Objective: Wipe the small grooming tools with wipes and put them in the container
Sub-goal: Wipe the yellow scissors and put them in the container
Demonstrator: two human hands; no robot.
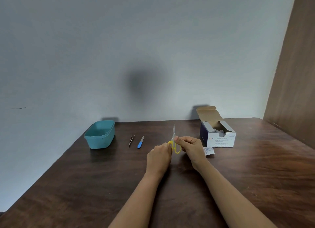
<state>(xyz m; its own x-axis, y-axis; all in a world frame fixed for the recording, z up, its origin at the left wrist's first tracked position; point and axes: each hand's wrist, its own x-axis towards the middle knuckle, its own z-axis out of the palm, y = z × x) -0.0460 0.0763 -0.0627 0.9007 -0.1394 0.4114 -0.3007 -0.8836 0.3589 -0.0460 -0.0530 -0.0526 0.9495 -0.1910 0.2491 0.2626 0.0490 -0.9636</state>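
Wooden surface | left grip holding scissors handle | right grip pinching wipe at pivot | risk: wipe slipping, blade nicking right grip

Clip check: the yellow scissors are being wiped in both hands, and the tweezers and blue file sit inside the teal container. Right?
Not quite. In the head view the tweezers and blue file lie on the table beside the teal container, not inside it. The left hand holds the yellow scissors; the right hand pinches a wipe on them.
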